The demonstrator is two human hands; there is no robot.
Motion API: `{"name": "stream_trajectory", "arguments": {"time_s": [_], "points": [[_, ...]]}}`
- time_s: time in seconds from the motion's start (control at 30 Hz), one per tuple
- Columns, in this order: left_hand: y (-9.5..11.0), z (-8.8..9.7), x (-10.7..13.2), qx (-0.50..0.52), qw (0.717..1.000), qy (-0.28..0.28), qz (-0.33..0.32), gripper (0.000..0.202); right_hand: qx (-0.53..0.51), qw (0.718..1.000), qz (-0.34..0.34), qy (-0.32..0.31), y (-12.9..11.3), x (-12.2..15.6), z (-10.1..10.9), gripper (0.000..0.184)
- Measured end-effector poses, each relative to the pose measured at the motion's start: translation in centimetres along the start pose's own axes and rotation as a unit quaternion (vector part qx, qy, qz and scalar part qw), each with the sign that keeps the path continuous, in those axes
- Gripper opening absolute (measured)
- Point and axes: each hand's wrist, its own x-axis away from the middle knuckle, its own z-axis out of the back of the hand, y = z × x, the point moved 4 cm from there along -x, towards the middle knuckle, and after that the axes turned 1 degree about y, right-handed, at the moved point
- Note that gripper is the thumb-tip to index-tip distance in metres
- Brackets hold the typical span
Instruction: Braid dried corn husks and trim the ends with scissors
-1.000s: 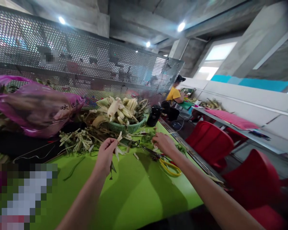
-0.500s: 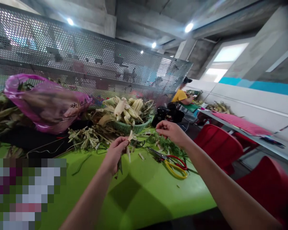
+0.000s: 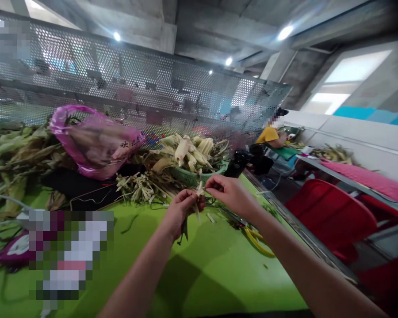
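My left hand (image 3: 181, 212) is closed around a small pale folded piece of corn husk (image 3: 200, 190), its tip poking up above the fingers. Thin strips and darker leaf ends hang below that grip. Just to the right, my right hand (image 3: 230, 194) is pinched close to the husk's tip; what its fingertips hold, if anything, is too small to make out. Under the right forearm lie scissors (image 3: 257, 242), mostly covered, with a yellow handle loop showing. Beyond the hands stands a green basket (image 3: 189, 176) heaped with dried corn husks (image 3: 185, 150).
A pink plastic bag (image 3: 94, 148) and a pile of husks (image 3: 26, 150) are at the left back. Small folded husk pieces (image 3: 137, 187) lie left of the basket. A perforated metal screen (image 3: 146, 88) runs behind. Red chairs (image 3: 331, 212) and a seated person (image 3: 270, 134) are to the right.
My right hand has come in from the right, close to the husk in my left hand, and its forearm now covers much of the scissors. The view has turned slightly left.
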Motion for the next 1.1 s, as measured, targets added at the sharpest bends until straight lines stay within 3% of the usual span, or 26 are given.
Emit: {"name": "stream_trajectory", "arguments": {"time_s": [0.23,0.43,0.53,0.63,0.73,0.83,0.93,1.1], "points": [[0.3,0.4,-0.5,-0.039,0.998,0.039,-0.042,0.031,0.075,0.997,0.023,-0.016,0.6,0.6,0.4,0.007],[0.3,0.8,-0.7,-0.160,0.981,0.065,-0.083,0.018,0.119,0.989,0.080,-0.037,-0.7,1.5,0.4,0.009],[-0.2,0.9,-0.9,-0.231,0.966,0.044,-0.108,0.012,0.103,0.988,0.104,-0.050,-1.4,1.4,0.2,0.011],[-0.7,0.5,-0.9,-0.277,0.957,-0.004,-0.092,0.009,0.059,0.991,0.105,-0.067,-1.4,0.8,0.0,0.011],[-0.6,-0.3,-0.5,-0.252,0.964,-0.071,-0.051,0.012,-0.039,0.993,0.065,-0.091,-0.2,0.0,-0.3,0.008],[-0.1,-0.9,0.1,-0.198,0.975,-0.097,-0.024,0.019,-0.166,0.981,-0.021,-0.097,1.8,-0.3,-1.0,0.012],[0.3,-0.9,0.4,-0.125,0.988,-0.087,-0.013,0.024,-0.247,0.963,-0.085,-0.068,3.6,0.1,-2.0,0.020],[0.0,-0.4,0.2,-0.026,0.999,-0.034,0.004,0.026,-0.315,0.941,-0.120,-0.035,4.5,1.5,-3.6,0.027]]}}
